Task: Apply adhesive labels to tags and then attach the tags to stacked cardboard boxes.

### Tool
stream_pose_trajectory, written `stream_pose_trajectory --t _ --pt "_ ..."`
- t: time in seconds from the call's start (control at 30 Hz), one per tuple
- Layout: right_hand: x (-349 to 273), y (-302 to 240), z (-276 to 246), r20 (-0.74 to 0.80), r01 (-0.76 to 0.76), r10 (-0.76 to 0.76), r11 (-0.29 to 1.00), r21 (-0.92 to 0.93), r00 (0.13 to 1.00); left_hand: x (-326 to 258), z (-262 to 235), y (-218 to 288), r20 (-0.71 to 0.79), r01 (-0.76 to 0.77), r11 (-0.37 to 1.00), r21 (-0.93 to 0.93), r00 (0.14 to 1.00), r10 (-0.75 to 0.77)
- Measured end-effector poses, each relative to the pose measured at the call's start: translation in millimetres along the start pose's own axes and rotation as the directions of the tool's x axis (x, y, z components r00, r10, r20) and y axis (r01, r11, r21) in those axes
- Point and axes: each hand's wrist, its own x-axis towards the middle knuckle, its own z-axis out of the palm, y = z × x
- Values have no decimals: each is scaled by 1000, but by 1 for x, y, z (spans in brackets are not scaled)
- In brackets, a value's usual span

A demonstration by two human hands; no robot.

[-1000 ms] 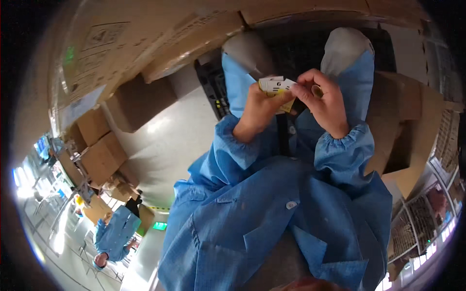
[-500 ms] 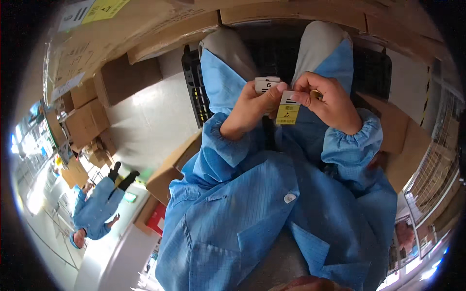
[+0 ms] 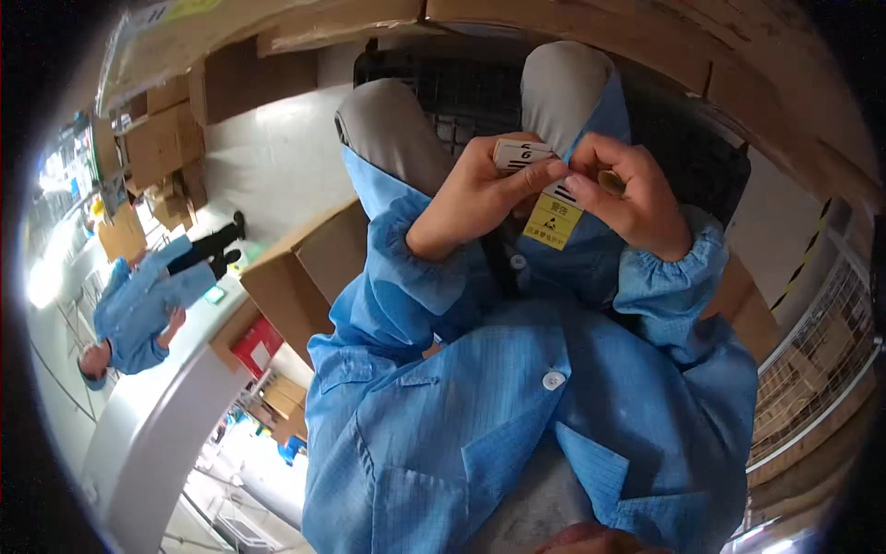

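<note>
My left hand [image 3: 475, 203] is closed on a small stack of white labels [image 3: 522, 155] with black printing, its thumb lying across their lower edge. A white and yellow label [image 3: 554, 222] with a black warning symbol hangs just below the fingertips. My right hand [image 3: 637, 196] pinches that label's upper corner between thumb and forefinger. Both hands nearly touch, held above my lap. Inside the curled right fingers shows a small yellowish curved piece [image 3: 609, 182] that I cannot make out. My fingers partly hide the labels.
Beyond my knees lies a black plastic pallet [image 3: 683, 138], with large cardboard boxes [image 3: 572, 32] behind it. An open carton [image 3: 300, 268] stands at my left. Farther left a person in blue [image 3: 148, 295] is by a white surface. A wire mesh cage [image 3: 812, 379] is at the right.
The labels have tilted, and my left thumb has come closer to the right fingertips over the yellow label's top. My view has shifted, and the person at the left appears higher.
</note>
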Motion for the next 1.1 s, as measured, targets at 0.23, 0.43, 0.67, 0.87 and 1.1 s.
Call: stream_pose_trajectory --t 0.23,0.43,0.67,0.87,1.1 --pt "22 -8 3 98 22 -25 999 40 995 -1 -27 7 87 192 955 -225 980 -177" --pt "10 4 9 -63 18 -16 999 28 998 14 -23 -7 138 154 982 -106 981 -139" --pt "-7 19 26 -247 -2 28 994 108 969 31 -21 -16 99 40 999 31 994 -43" --pt "-10 32 48 -440 0 55 992 125 896 31 -28 -23 136 69 994 88 987 -81" --pt "-3 30 67 -518 -10 14 1000 12 856 37 -48 -16 260 26 973 229 962 -87"
